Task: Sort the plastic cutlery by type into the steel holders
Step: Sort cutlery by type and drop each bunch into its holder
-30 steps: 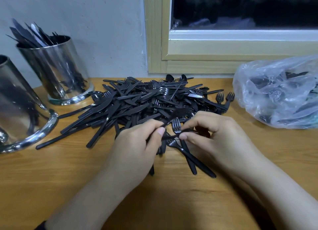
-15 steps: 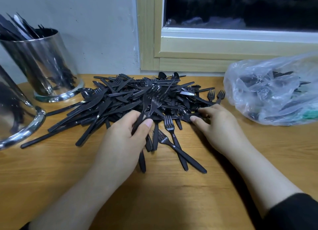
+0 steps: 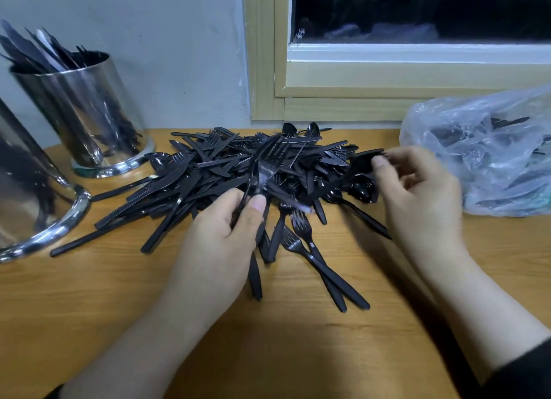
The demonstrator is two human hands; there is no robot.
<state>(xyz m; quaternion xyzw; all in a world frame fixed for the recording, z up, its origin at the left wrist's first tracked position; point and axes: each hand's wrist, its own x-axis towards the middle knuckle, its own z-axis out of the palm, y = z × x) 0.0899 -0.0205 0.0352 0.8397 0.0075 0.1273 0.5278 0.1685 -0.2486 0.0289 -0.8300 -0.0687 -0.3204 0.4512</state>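
Note:
A heap of black plastic cutlery (image 3: 208, 172), knives, forks and spoons mixed, lies on the wooden table (image 3: 89, 294). My left hand (image 3: 220, 243) grips a bundle of black forks (image 3: 265, 166), tines up over the heap. My right hand (image 3: 417, 201) pinches one black piece (image 3: 362, 163) between thumb and fingers at the heap's right edge; its type is unclear. A steel holder (image 3: 86, 115) with knives stands at the back left. A second steel holder (image 3: 32, 195) sits at the left edge, its contents hidden.
A clear plastic bag (image 3: 483, 151) with more black cutlery lies at the right, just behind my right hand. Two loose forks (image 3: 313, 249) lie between my hands. A wall and a window frame (image 3: 265, 70) close off the back.
My right hand has risen from the heap's edge with a black piece pinched in it. My left hand keeps its bundle of forks, now raised a little over the heap.

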